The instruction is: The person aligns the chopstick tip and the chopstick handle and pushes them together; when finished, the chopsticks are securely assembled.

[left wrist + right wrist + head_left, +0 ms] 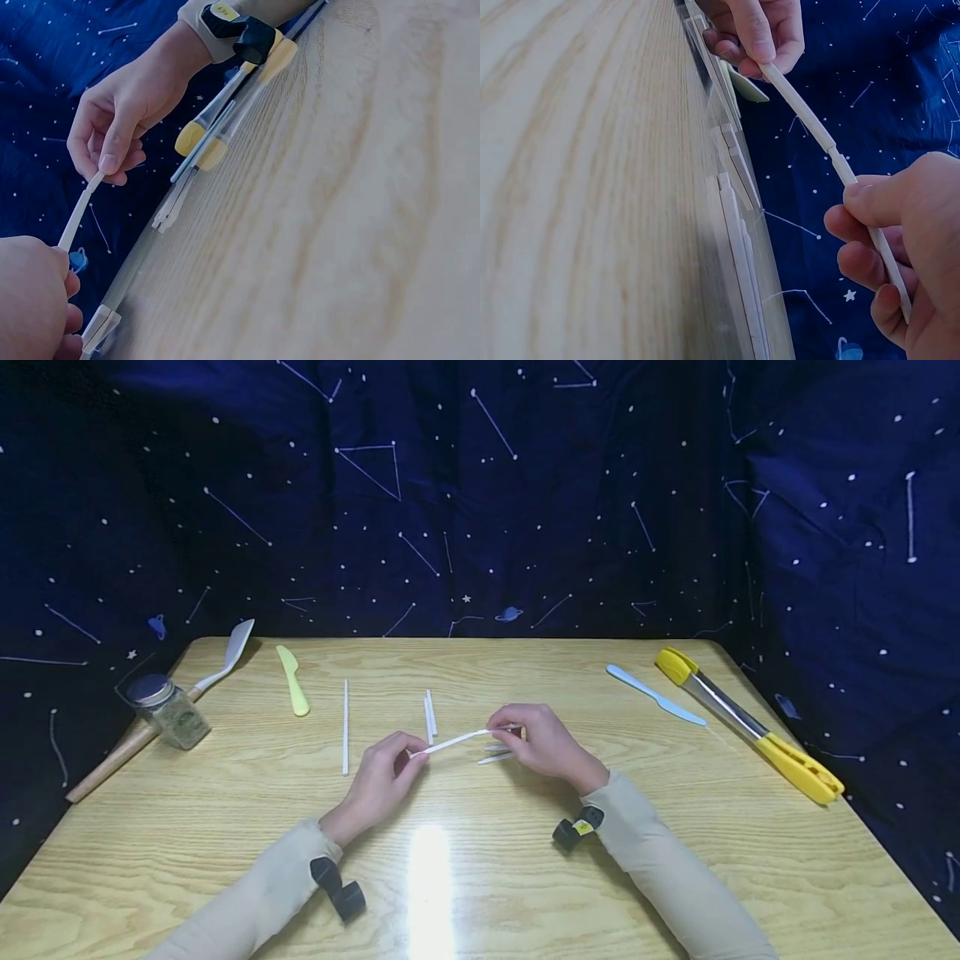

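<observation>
Both hands: left (382, 774), right (546, 745) pinch white stick (450, 742) ends above table (675, 827).

White stick (457, 741), yellow tongs (750, 724), pale wood-grain table (525, 877), star-patterned navy cloth (480, 493).

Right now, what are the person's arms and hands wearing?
Both arms are covered by long beige sleeves, left sleeve and right sleeve. A black strap-mounted device sits at each wrist; the right wrist device bears a small yellow label, the left wrist device looks plain black. Both hands are bare, without gloves or rings.
</observation>
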Tool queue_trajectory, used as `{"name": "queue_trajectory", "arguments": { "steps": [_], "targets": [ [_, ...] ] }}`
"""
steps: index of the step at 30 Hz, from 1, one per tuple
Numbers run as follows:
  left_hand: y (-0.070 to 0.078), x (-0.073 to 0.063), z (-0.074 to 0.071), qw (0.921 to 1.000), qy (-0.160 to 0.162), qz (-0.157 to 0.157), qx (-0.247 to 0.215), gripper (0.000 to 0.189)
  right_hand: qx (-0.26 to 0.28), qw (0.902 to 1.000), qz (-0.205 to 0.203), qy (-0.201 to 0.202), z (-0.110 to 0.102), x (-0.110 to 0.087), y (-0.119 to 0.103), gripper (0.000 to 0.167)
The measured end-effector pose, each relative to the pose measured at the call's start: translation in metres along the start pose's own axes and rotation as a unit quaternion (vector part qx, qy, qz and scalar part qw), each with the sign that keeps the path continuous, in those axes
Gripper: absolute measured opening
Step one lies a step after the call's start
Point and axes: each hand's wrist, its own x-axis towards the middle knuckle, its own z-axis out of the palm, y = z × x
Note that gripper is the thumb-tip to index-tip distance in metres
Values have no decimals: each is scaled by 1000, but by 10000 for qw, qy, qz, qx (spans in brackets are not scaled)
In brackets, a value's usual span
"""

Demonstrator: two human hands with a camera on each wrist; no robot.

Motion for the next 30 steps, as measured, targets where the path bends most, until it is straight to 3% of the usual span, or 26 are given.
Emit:
{"name": "queue_trajectory", "arguments": {
  "steps": [30],
  "targets": [
    [1, 0, 0, 9999, 12, 63, -126, 6, -58, 9999, -94, -118, 2, 1, -2, 7]
  ]
}}
